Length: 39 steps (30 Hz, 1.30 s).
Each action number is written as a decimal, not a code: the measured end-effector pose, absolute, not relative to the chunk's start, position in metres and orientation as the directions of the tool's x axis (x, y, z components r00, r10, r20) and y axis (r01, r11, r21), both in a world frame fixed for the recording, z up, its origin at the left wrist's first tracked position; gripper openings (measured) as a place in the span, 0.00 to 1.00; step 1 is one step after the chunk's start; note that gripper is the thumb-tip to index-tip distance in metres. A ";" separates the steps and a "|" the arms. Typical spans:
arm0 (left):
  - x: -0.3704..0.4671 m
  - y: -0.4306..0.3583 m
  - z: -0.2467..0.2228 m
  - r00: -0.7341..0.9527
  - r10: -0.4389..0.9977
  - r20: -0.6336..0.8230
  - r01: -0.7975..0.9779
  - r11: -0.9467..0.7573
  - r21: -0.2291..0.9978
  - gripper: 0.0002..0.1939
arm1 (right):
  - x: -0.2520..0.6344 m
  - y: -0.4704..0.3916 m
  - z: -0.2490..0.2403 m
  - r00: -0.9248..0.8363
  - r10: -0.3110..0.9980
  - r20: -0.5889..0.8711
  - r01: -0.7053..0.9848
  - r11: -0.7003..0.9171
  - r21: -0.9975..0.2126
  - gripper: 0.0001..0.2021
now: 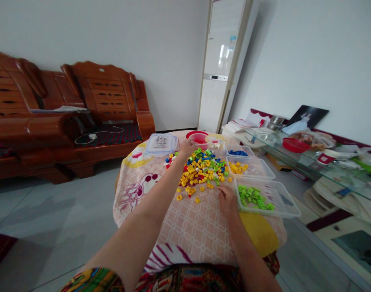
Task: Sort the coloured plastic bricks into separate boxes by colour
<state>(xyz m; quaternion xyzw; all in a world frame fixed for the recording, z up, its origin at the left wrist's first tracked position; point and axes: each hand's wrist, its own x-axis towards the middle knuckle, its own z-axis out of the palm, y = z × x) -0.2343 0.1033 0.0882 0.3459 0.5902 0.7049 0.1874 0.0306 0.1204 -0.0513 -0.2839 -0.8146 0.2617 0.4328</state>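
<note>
A loose heap of small toy building bricks [200, 168] in yellow, green, blue, red and white lies on the cloth-covered table [191, 227]. My left hand [188, 147] reaches over the far side of the heap to the rim of a pink bowl [199, 140] with red bricks inside. Its fingers look bent together; what they hold, if anything, is too small to make out. Close to the heap's near right edge, my right hand [228, 199] rests with curled fingers, beside a clear plastic box of green bricks [254, 197]. Whether a brick is in it is hidden.
Further right stand clear boxes with yellow bricks [237, 167] and blue bricks [237, 153]. A lidded plastic container [161, 144] sits at the table's far left. To the right is a cluttered glass-topped stand [313, 160]; wooden chairs [103, 101] stand left.
</note>
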 end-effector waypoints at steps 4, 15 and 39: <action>-0.214 0.045 0.045 -0.664 0.727 0.177 0.185 -0.070 0.980 0.12 | 0.030 0.119 -0.051 -0.462 0.697 0.549 0.245 0.695 -0.676 0.15; -0.173 -0.026 0.025 -0.440 0.896 0.059 0.618 0.255 0.743 0.10 | 0.032 0.121 -0.048 -0.479 0.696 0.535 0.249 0.692 -0.677 0.14; -0.171 -0.035 0.007 -0.299 0.951 0.080 0.693 0.159 0.703 0.07 | 0.030 0.121 -0.049 -0.481 0.689 0.541 0.262 0.702 -0.662 0.15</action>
